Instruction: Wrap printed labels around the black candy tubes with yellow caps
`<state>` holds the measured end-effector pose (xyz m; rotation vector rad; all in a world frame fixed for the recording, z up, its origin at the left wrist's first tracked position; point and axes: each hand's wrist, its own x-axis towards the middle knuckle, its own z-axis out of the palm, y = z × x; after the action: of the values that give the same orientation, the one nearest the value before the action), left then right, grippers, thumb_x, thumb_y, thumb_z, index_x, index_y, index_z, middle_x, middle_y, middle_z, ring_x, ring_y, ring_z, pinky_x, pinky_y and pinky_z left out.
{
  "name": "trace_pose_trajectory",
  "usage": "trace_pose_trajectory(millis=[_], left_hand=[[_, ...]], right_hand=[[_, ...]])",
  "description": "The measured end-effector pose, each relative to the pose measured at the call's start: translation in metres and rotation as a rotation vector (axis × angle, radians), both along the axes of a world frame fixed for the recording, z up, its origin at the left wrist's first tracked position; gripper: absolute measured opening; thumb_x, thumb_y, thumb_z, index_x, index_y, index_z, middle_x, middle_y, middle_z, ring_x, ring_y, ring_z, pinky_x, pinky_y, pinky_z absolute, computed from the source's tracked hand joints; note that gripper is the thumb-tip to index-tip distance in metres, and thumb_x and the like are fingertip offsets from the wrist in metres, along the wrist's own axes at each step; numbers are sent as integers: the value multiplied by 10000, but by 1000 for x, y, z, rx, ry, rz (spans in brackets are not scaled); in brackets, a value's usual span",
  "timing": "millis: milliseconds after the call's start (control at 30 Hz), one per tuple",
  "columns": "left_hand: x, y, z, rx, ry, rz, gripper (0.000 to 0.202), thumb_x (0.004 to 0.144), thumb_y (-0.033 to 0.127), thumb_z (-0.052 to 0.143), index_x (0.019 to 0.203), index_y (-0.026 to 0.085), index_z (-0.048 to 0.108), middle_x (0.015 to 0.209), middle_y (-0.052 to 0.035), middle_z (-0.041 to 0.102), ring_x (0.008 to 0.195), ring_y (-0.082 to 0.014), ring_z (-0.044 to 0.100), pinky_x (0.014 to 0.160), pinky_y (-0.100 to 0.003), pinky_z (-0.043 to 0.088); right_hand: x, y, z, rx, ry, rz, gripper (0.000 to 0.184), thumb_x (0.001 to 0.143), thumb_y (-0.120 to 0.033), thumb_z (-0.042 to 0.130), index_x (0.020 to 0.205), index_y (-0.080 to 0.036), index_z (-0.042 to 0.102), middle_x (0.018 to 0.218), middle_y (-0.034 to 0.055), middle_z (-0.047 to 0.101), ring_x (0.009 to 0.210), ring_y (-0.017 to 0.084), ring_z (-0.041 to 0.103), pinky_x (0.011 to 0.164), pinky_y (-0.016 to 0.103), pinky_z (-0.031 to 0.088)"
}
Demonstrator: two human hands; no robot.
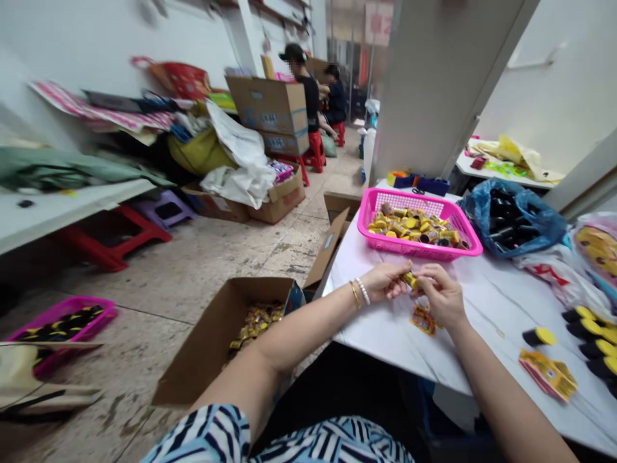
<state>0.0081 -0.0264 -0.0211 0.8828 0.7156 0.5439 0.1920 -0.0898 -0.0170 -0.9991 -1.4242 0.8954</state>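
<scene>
My left hand [387, 281], with a gold bangle and a pearl bracelet at its wrist, pinches a small yellow piece [411, 280] above the white table. My right hand [442, 296] has its fingers closed on the other side of that same piece. Its exact kind is too small and covered to name. Orange-yellow printed wrappers [423, 320] lie on the table just below my fingers. Beyond my hands stands a pink plastic basket [419, 249], holding many small yellow-capped cylinders [409, 224].
Black cylinders with yellow ends [540, 336] and a stack of printed sheets [548, 375] lie on the right. A blue bag [513, 218] of black pieces sits behind them. Left of the table, an open cardboard box [202, 347] holds small yellow pieces. Two people sit farther back.
</scene>
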Motion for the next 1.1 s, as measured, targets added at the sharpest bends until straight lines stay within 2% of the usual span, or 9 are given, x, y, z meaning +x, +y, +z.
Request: trace_pose_trajectory(millis=[133, 267, 367, 500, 600, 667, 833, 967, 1100], left_hand=[[-3, 1, 0, 33, -38, 9, 473, 986, 556, 643, 981, 94, 743, 573, -25, 657, 370, -89, 550, 338, -162, 384], [-2, 2, -5, 74, -25, -14, 523, 958, 611, 647, 921, 94, 712, 653, -64, 696, 417, -100, 589, 401, -187, 469], [2, 2, -10, 189, 45, 71, 586, 985, 685, 531, 1047, 120, 673, 669, -57, 697, 415, -116, 584, 386, -202, 433], [4, -4, -15, 648, 318, 316, 425, 998, 505, 585, 1253, 170, 642, 610, 16, 651, 431, -124, 558, 450, -217, 432], [2, -10, -16, 1117, 524, 431, 284, 956, 335, 636, 1179, 185, 729, 778, -31, 739, 684, -160, 684, 715, -288, 561], [2, -13, -17, 1346, 634, 437, 285, 955, 258, 601, 1194, 198, 745, 955, -68, 779, 881, -197, 715, 881, -343, 568], [7, -18, -19, 1650, 963, 421, 430, 964, 250, 560, 1370, 155, 668, 1297, -173, 701, 1241, -302, 607, 1163, -515, 440], [11, -18, -28, 1590, 1231, 430, 562, 1022, 333, 500, 1530, 96, 538, 1482, -215, 593, 1437, -360, 470, 1267, -568, 314], [11, -16, -33, 1541, 1321, 380, 541, 1048, 308, 439, 1561, 157, 521, 1612, -151, 498, 1537, -351, 372, 1285, -534, 306]], right_hand=[[0, 0, -3, 68, -241, 3, 523, 901, -422, 766, 1403, -352, 638, 1240, 68, 690, 827, 200, 753, 699, 363, 678], [0, -1, -9, 144, -476, -132, 385, 914, -474, 731, 1259, -302, 726, 1138, 89, 743, 829, 238, 746, 691, 392, 661], [10, 8, -3, 82, -475, -161, 367, 911, -539, 712, 1149, -264, 765, 1039, 88, 772, 749, 240, 745, 670, 402, 656], [34, 47, 38, 61, -455, -343, 527, 889, -632, 697, 1233, -235, 736, 969, 92, 793, 767, 262, 761, 742, 422, 642], [38, 77, 74, 258, -584, -505, 679, 897, -656, 656, 1395, -197, 637, 1275, 171, 734, 1041, 314, 738, 941, 483, 591], [26, 83, 82, 412, -686, -531, 629, 925, -640, 613, 1345, -173, 650, 1323, 190, 694, 1142, 334, 682, 1016, 508, 539], [-41, 52, 40, 422, -884, -212, 276, 1011, -464, 571, 929, -220, 671, 945, 86, 703, 939, 264, 653, 892, 413, 522], [-78, 27, 14, 484, -1013, -296, 191, 1037, -290, 500, 914, -200, 615, 888, 93, 665, 891, 272, 598, 855, 410, 474], [-86, 15, 20, 557, -1116, -375, 183, 1025, -236, 500, 1071, -146, 653, 945, 131, 680, 893, 285, 562, 845, 412, 445]])
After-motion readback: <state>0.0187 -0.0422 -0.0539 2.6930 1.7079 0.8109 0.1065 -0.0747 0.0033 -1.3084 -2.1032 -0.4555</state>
